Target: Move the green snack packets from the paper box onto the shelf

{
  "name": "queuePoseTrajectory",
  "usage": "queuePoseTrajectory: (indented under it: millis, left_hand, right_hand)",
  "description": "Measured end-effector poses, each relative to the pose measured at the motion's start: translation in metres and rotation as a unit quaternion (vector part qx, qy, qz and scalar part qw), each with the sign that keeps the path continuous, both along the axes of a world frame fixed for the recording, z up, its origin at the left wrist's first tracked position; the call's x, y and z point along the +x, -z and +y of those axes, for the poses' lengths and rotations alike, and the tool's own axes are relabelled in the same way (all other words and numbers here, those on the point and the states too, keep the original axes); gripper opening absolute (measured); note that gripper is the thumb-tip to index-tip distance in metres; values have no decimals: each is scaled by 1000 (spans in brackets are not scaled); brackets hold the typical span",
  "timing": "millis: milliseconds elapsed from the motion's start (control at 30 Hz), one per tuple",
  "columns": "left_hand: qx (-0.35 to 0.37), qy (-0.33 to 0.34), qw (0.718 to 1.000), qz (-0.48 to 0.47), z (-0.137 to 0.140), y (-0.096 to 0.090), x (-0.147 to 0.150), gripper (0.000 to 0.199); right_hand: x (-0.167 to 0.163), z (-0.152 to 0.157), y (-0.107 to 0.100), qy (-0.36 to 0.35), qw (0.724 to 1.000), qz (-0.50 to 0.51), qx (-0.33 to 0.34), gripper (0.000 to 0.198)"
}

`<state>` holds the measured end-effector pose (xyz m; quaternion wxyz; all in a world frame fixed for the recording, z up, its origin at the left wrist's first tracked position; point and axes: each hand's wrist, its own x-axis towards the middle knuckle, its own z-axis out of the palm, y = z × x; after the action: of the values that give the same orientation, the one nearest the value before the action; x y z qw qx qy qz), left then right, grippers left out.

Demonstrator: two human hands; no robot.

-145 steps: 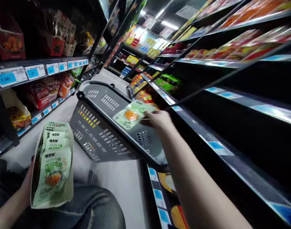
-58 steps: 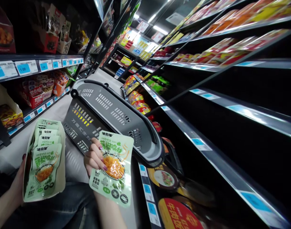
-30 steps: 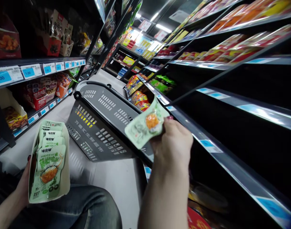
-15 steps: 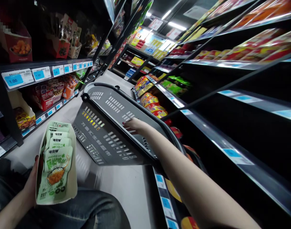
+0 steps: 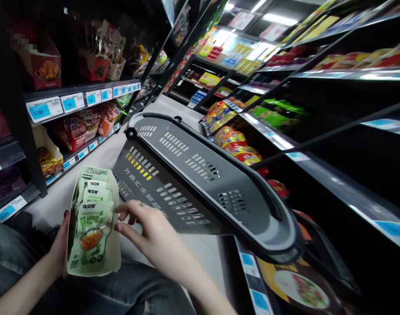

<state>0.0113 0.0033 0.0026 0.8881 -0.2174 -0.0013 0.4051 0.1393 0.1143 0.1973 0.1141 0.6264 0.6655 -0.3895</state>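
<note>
My left hand is wrapped round the left side of an open cardboard box, which it holds tilted above my knees. Several green snack pouches stand in a row inside the box, with a picture of food on the front one. My right hand is at the box's right edge, thumb and fingers apart and nothing between them; whether the fingertips touch the box I cannot tell. Just beyond both hands a grey plastic shopping basket stands in the aisle, its inside partly showing through slots.
On the left, a dark shelf carries small snack boxes and blue price tags. Shelves on the right hold bagged goods. A round-pictured package lies low at right. Pale floor shows below the basket.
My right hand has come back from over the basket to the right edge of the box. The left hand still holds the box; the view has shifted a little left.
</note>
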Motion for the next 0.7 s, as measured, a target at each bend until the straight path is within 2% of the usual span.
queuePoseTrajectory:
  millis: [133,233,367,433,533,600,633,700]
  left_hand:
    - [-19,5,1000,-6,0,6,3,65]
    - [-30,-5,999,-16,0,5,4,64]
    - [-38,-5,999,31,2,-1,3,65]
    - [-45,3,998,48,3,-4,2,65]
    - [-79,12,995,63,3,-3,3,63]
    - [-93,27,993,70,1,0,3,60]
    - [-99,36,992,74,0,1,4,58]
    - [-109,42,990,80,-2,3,4,58]
  right_hand:
    - [-13,-8,31,56,995,-72,40,34]
    - [-14,-6,42,51,995,-56,71,49]
    - [-10,-9,42,67,994,-46,74,26]
    - [-5,-12,36,60,996,-5,72,20]
    - [7,-13,28,-33,995,91,11,16]
    - [14,-14,28,-70,987,145,-21,21]
    - [17,-15,29,-60,982,178,-26,26]
    - [21,-18,37,26,965,259,-19,41]
